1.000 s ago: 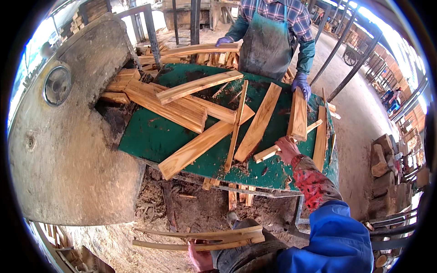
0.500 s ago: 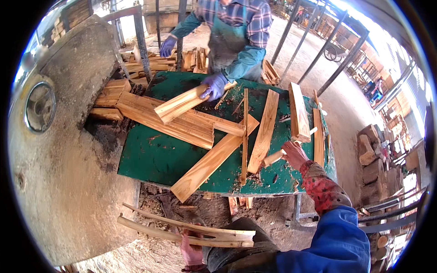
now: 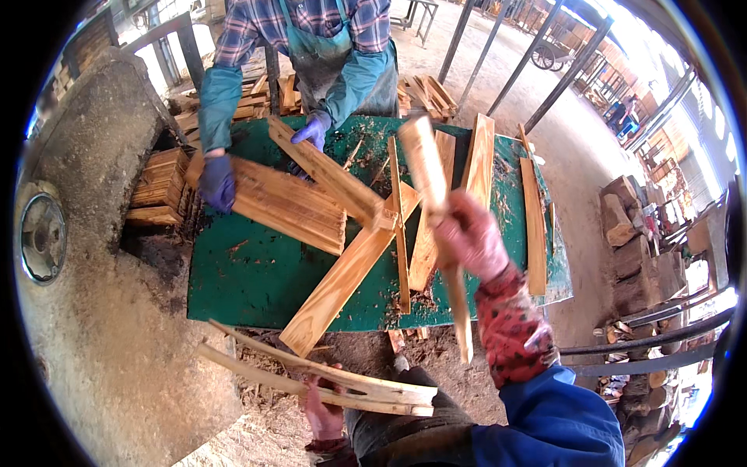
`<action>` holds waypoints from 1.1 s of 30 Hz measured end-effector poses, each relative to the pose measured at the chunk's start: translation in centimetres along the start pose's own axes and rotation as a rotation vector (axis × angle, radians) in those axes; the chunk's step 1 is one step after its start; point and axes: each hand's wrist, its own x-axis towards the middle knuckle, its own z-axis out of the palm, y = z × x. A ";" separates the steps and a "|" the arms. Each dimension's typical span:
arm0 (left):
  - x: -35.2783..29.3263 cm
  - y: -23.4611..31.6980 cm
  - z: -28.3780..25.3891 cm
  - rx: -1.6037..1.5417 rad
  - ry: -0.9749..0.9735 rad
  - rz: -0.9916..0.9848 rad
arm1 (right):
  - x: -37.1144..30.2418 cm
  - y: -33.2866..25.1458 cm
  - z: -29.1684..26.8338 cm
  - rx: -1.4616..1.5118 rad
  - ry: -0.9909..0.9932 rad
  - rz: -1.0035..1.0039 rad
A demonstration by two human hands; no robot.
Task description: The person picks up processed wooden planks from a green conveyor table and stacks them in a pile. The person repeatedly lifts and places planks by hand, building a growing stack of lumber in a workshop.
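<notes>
Two thin wood strips (image 3: 389, 393) are gripped in the left hand (image 3: 323, 412), below the near edge of the green surface (image 3: 241, 272). The right hand (image 3: 471, 237) grasps a pale length of wood (image 3: 424, 159) raised over the surface's right half; blur prevents telling whether it is one piece or two. Progress, as judged: these pieces are picked up; other wood lies unhandled by this person. A slanted plank (image 3: 334, 294) overhangs the near edge, a narrow strip (image 3: 402, 257) crossing it. Another board (image 3: 534, 226) lies along the right edge. Toward the left edge, a co-worker's gloved hand (image 3: 216, 184) touches a board stack (image 3: 280, 210); the other gloved hand (image 3: 311, 132) holds a tilted plank (image 3: 334, 180). Wood chips litter the surface.
</notes>
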 end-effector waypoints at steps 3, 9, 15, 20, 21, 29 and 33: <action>0.3 -1.3 1.5 -0.045 -0.039 -0.036 | -2.8 -1.5 4.5 -0.153 -0.304 -0.296; 0.2 -3.7 3.0 0.015 -0.195 0.002 | -9.6 -2.3 14.8 -0.232 -0.595 -0.245; -0.9 -6.7 0.9 0.181 0.030 0.155 | -13.2 -1.8 17.9 -0.272 -0.750 -0.248; -1.2 -2.5 3.2 0.038 0.172 -0.040 | -12.0 1.5 15.2 -0.178 -0.514 -0.219; -1.2 -2.1 2.6 0.010 0.137 -0.032 | -10.4 2.1 14.2 -0.212 -0.358 -0.191; 0.6 -1.7 0.3 -0.145 0.060 -0.031 | -3.7 15.3 7.9 -0.781 -0.196 0.389; 0.9 -1.2 0.5 -0.116 0.045 -0.076 | -6.3 16.1 8.8 -0.424 0.084 0.205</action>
